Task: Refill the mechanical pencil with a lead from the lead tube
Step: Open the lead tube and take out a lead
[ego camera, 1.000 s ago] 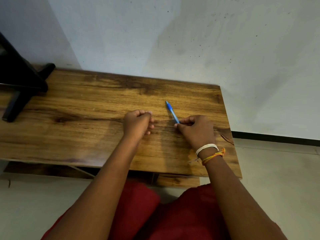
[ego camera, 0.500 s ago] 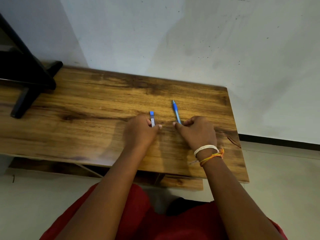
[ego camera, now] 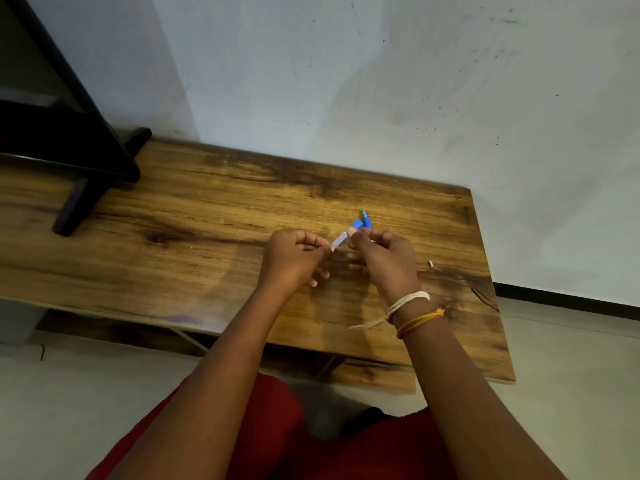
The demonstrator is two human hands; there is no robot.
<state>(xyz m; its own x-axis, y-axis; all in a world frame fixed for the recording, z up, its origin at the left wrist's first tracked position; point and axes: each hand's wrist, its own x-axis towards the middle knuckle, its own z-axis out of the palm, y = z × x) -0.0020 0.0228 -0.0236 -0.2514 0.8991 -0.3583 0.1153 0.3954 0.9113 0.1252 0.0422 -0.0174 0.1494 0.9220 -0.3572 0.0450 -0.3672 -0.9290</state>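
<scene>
My left hand (ego camera: 294,259) pinches the lower end of the lead tube (ego camera: 341,239) between thumb and forefinger, the other fingers curled in under the palm. My right hand (ego camera: 384,259) is closed around the mechanical pencil (ego camera: 365,220), whose blue tip pokes up past my knuckles; its thumb and forefinger meet at the tube's blue cap (ego camera: 356,224). Both hands hover just above the wooden table (ego camera: 207,237), touching only through the tube. Bare wood spreads wide to my left; the table's right edge and the wall lie nearer. A small pale piece (ego camera: 430,263) lies on the wood just right of my right hand.
</scene>
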